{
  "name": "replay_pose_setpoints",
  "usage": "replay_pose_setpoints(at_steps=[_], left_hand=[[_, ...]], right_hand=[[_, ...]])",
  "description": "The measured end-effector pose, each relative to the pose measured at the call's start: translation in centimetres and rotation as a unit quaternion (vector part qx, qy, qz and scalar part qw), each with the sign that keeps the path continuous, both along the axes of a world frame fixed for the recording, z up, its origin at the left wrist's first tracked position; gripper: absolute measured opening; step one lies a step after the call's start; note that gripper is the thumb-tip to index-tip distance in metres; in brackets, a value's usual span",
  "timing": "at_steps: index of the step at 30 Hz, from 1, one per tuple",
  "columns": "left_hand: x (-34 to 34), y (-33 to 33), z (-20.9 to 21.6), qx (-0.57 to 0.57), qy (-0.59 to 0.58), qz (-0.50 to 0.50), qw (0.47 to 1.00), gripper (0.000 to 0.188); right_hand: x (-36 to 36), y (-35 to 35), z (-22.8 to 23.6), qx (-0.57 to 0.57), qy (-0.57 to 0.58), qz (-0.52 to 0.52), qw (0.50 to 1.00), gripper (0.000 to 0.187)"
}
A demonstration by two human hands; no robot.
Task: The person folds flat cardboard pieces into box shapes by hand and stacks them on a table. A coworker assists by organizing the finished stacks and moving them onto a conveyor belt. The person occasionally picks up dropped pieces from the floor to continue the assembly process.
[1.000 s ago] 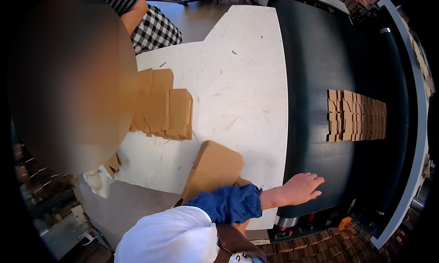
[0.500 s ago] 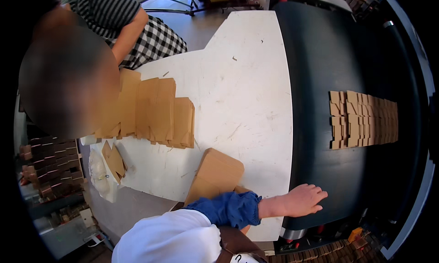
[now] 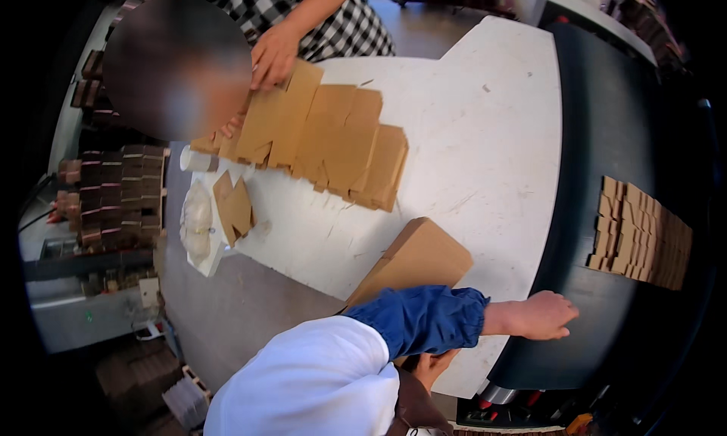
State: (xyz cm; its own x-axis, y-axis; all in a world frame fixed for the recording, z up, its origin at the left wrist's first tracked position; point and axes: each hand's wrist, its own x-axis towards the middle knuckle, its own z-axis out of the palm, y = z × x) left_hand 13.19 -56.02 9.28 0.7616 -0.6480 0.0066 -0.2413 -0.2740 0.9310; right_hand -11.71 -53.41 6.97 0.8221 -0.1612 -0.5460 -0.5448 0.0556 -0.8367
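My left arm, in a white sleeve and blue cuff cover, crosses to the right over the table's near end. My left hand (image 3: 544, 315) hangs above the dark conveyor belt (image 3: 556, 360), fingers curled in, nothing visible in them. Under that sleeve my right hand (image 3: 432, 369) shows only partly, close to the table's near edge. What its fingers do is hidden. Beside the sleeve lies a stack of flat brown cardboard pieces (image 3: 416, 258). Overlapping cut cardboard blanks (image 3: 640, 235) lie in a row farther along the belt.
Across the white table (image 3: 485, 110), a co-worker's hand (image 3: 274, 56) rests on a fanned row of cardboard sheets (image 3: 337, 137). A white roll (image 3: 198, 160), a clear plastic bag (image 3: 198, 220) and loose cardboard pieces (image 3: 235, 207) sit at the left edge. Stacked cardboard (image 3: 125, 190) stands beyond.
My view has turned, so the table and belt shift to the right in the picture. My left hand's spread fingers have curled in. The co-worker's hand has come into sight on the sheets.
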Motion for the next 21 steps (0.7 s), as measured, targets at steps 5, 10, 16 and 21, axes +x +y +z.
replay_pose_setpoints(at_steps=[5,10,16,21], left_hand=[[-1.3,-1.5,-0.3,0.03,-0.083,0.0,0.996,0.033],[-0.6,-1.5,0.7,0.022,-0.067,-0.016,0.997,0.033],[0.0,-1.8,5.3,-0.029,0.004,0.023,0.999,0.035],[0.8,-2.1,5.4,-0.045,0.051,0.036,0.997,0.041]], right_hand=[[-2.5,-1.3,-2.2,-0.061,-0.008,0.012,0.998,0.071],[-2.2,-1.6,-0.9,-0.069,0.007,0.005,0.998,0.074],[-1.7,-3.0,-0.9,-0.06,-0.056,0.093,0.992,0.067],[0.4,-3.1,0.8,-0.041,-0.04,0.084,0.995,0.066]])
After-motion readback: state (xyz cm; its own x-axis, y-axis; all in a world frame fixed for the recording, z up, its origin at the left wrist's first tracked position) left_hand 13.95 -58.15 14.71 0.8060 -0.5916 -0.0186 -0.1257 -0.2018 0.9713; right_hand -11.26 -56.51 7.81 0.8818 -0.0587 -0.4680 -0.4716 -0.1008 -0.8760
